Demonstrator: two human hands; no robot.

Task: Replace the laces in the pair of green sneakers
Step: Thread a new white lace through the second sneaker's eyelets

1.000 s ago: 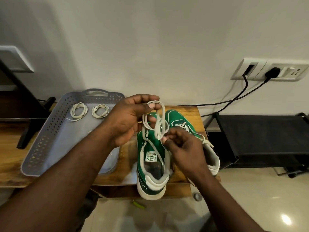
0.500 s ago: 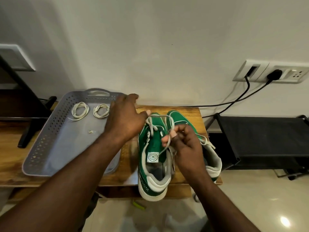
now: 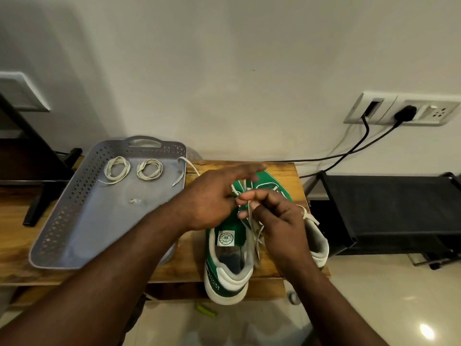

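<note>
Two green and white sneakers stand side by side on the wooden table, heels toward me. The left sneaker shows its tongue label and open collar. My right hand covers most of the right sneaker and pinches a white lace between thumb and fingers above the left sneaker's eyelets. My left hand hovers over the left sneaker's toe with fingers stretched out. One free lace end lies across the right rim of the grey tray. Two coiled white laces lie in the tray.
A small white scrap lies on the tray floor. A black rack stands right of the table. Black cables run from the wall socket. A dark stand is at the left. A green bit lies on the floor.
The lace loop held up between both hands has come down. My left hand has opened its fingers, and a lace end now lies over the tray's right rim.
</note>
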